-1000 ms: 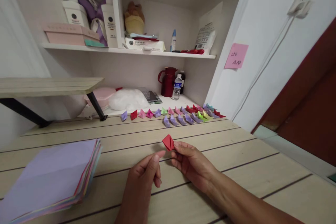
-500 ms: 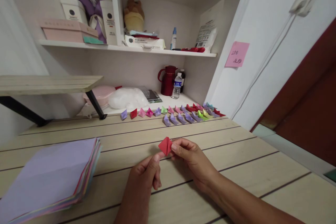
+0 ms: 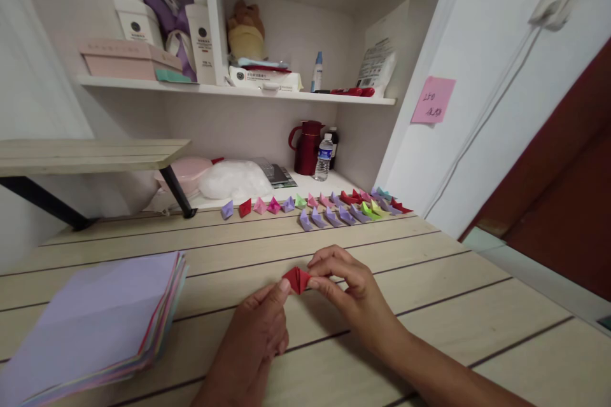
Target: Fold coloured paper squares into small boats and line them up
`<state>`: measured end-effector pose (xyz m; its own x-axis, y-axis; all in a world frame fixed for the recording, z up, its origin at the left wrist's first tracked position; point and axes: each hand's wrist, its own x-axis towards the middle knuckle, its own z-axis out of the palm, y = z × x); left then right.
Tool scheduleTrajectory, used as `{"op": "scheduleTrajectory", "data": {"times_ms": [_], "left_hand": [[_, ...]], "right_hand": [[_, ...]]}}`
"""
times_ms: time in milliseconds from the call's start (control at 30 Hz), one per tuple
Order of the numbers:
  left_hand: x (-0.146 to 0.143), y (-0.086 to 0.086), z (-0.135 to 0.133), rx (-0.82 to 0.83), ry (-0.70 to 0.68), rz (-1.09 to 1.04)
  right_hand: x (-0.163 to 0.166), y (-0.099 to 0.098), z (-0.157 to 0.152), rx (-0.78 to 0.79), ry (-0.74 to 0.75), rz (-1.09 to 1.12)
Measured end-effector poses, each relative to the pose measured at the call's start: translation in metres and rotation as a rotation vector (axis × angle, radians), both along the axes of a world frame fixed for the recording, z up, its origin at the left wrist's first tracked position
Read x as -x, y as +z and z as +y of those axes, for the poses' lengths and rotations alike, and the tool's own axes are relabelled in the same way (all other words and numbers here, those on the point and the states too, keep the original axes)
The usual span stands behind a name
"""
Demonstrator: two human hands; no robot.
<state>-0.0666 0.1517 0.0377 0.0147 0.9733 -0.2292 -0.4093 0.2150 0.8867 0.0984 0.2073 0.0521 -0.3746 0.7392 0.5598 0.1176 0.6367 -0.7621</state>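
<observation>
A small red folded paper [image 3: 298, 280] is held between my two hands just above the wooden table [image 3: 429, 305]. My left hand [image 3: 260, 318] pinches its left corner between thumb and fingers. At the right corner, the thumb and fingertips of my right hand [image 3: 353, 289] grip it. A dark fold line runs down its middle. Beyond my hands, several small folded paper boats [image 3: 333, 216] in purple, red, pink, green and yellow stand in rows along the table's far edge.
A stack of coloured paper [image 3: 105, 318] lies at the left, lilac sheet uppermost. Behind it stands a raised wooden shelf [image 3: 90, 156] on black legs. At the back are a red jug [image 3: 308, 146], a water bottle [image 3: 324, 158] and a white plastic bag [image 3: 233, 179].
The red paper has tipped from an upright diamond to a flatter, lower shape. My left thumb has come onto its left corner, and my right fingers have shifted at the right corner.
</observation>
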Motion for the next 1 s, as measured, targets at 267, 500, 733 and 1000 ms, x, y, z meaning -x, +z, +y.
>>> {"op": "scheduleTrajectory", "data": {"times_ms": [267, 500, 733, 1000], "left_hand": [[-0.001, 0.005, -0.001, 0.015, 0.018, -0.114], [-0.002, 0.010, -0.003, 0.065, -0.002, -0.094], [0.000, 0.005, -0.005, 0.018, 0.003, -0.106], [-0.006, -0.007, -0.002, -0.053, 0.083, 0.036]], "right_hand": [[0.001, -0.006, 0.008, 0.204, 0.026, 0.017], [-0.001, -0.004, 0.007, 0.193, 0.033, -0.037], [0.001, -0.003, 0.001, 0.186, 0.059, 0.007], [0.010, -0.006, -0.003, 0.891, 0.246, 0.399]]}}
